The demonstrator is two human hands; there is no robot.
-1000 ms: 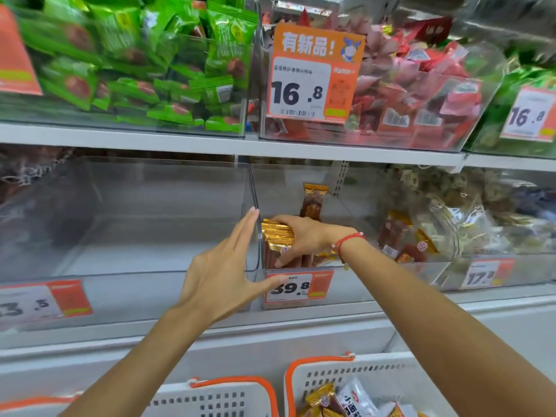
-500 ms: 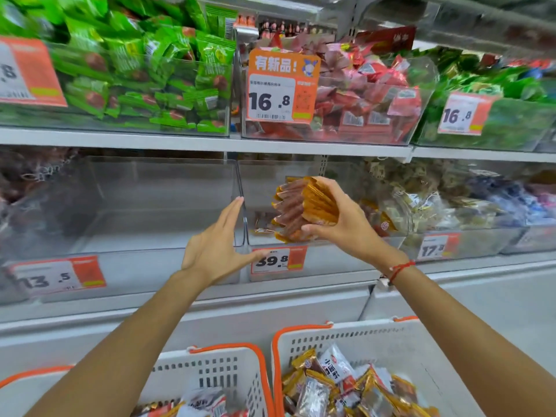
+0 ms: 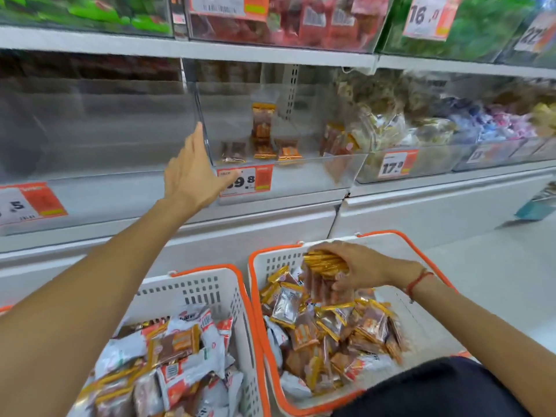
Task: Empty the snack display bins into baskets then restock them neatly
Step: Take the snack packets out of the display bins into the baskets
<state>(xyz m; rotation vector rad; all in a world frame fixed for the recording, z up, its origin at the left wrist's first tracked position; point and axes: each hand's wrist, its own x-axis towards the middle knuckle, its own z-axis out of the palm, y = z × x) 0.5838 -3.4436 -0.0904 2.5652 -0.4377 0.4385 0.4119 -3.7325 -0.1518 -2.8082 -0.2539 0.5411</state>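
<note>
right hand (image 3: 358,267) curled around a stack of gold-edged snack packets (image 3: 326,270), thumb under, fingers over the top. stack sits flat-packed, foil crimp edges lined up, brown film faces below. it hangs just above the pile in the right basket (image 3: 421,257), at that basket's far end.

left hand (image 3: 192,173) flat, fingers straight and together, holding nothing. fingertips at the clear divider wall on the left edge of the middle bin (image 3: 301,176); cannot tell if they touch it.

middle bin: clear rigid acrylic, square front lip, orange and white price tag (image 3: 245,180) on the front. a few loose packets (image 3: 263,145) left inside, glossy brown film with orange print, one standing upright against the back, the rest low behind the front lip.

bin to its left (image 3: 99,139): same clear acrylic.

right basket: white perforated plastic, slotted walls, orange rim. filled with crinkly packets, brown/gold foil mixed with some silver-white ones.

left basket (image 3: 210,293): same build, just beside the right one, rims nearly touching. holds mostly white pillow packs with red print, plus some brown gold-edged ones.

upper shelf: green and red film packs in clear bins, blurred.
</note>
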